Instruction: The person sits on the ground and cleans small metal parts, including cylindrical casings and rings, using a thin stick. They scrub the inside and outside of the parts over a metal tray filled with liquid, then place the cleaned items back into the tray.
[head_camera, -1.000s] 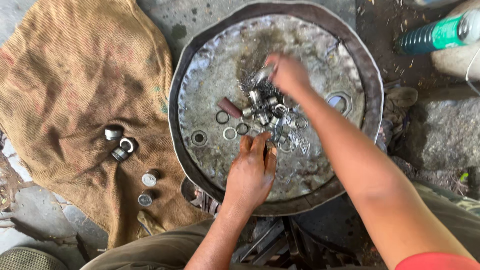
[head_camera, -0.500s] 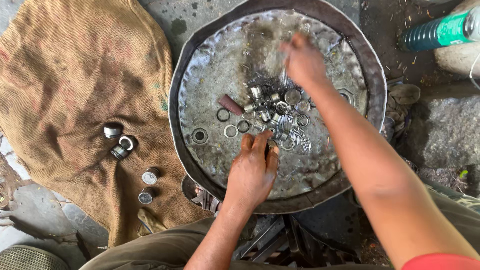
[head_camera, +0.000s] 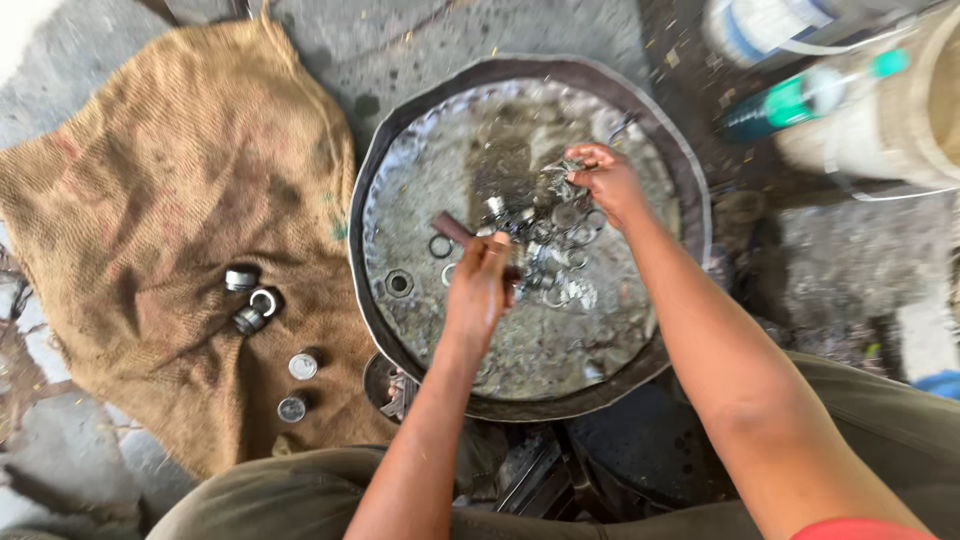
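**A:** Item one, the small metal parts (head_camera: 545, 250): rings, washers and short sleeves heaped in the middle of the round metal pan (head_camera: 690, 190). How do they handle?

**B:** Judged hard, stiff, light singly and heavy by the handful. They look wet or oily, so probably slippery. Best pinched by the rim, or hooked through the bore with a fingertip. Not fragile.

**A:** Item two, the hands.

**B:** Right hand (head_camera: 610, 185) at the far side of the heap, its fingers pinched on a small cluster of parts lifted just off the pile. Left hand (head_camera: 480, 290) at the near side, fingers curled down and closed; it seems to grip a small piece, though which one I cannot tell.

**A:** Item three, loose pieces.

**B:** A reddish-brown cylinder (head_camera: 452, 228) lies beside a dark ring (head_camera: 440, 246); a hexagonal nut (head_camera: 399, 284) sits apart, toward the pan's left wall.

**A:** Surface and surroundings?

**B:** The pan's floor is dented and slick. Left of it, a burlap sack (head_camera: 180, 180) spread on rough concrete ground (head_camera: 420, 30) carries several round bearings (head_camera: 250, 300). A green bottle (head_camera: 800, 100) lies at upper right.
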